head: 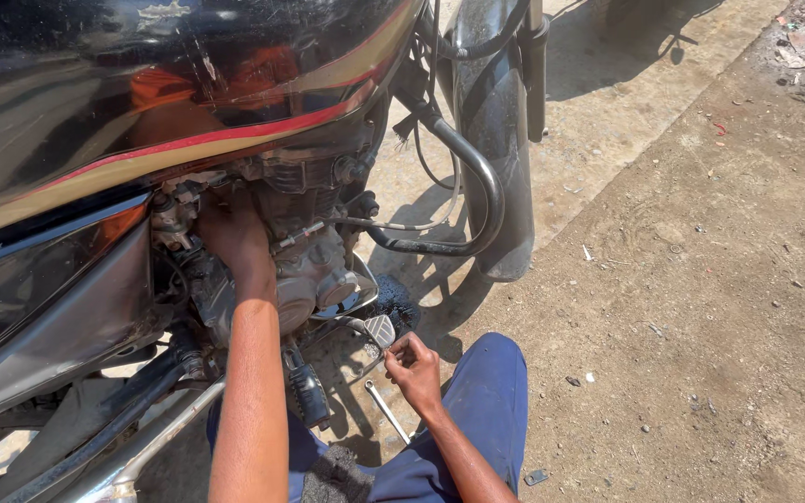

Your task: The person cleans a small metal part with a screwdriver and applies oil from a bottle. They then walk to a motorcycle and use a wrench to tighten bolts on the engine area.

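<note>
1. The left hand (227, 233) reaches into the engine (305, 256) under the black tank (142, 84); its grip cannot be told.
2. The right hand (415, 368) has fingertips pressed together by the brake pedal (379, 329); whether they pinch anything is unclear.
3. A wrench (387, 410) lies on the ground beside the blue trouser knee (491, 387).
4. Red and gold stripes cross the tank.

left hand (230, 233): fingers buried behind the engine (314, 270), grip unseen | right hand (414, 365): whatever its fingertips pinch is too small to tell | fuel tank (160, 93): cut off top and left
</note>
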